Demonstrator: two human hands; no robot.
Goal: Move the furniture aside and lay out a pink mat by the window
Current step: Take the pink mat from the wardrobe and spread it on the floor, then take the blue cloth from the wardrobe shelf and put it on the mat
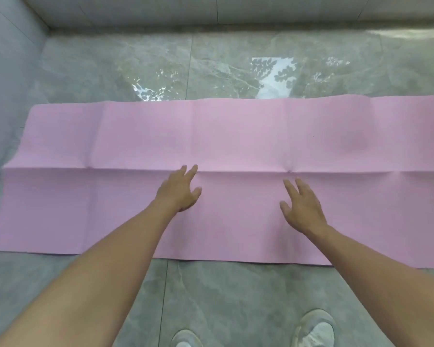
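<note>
A pink mat [236, 136] lies unfolded across the grey marble floor, running from the left wall out past the right edge of the view. Fold creases cross it, one long crease along its middle and several short ones across. My left hand [181, 191] hovers over the mat's near half with fingers spread, holding nothing. My right hand [302, 206] is a little to the right, also spread and empty. Whether either palm touches the mat I cannot tell.
A grey tiled wall [8, 71] stands at the left, and a low wall base [211, 11] runs along the far side. The glossy floor [236, 66] reflects window light and leaves. My two white shoes [316, 329] stand on the floor near the mat's front edge.
</note>
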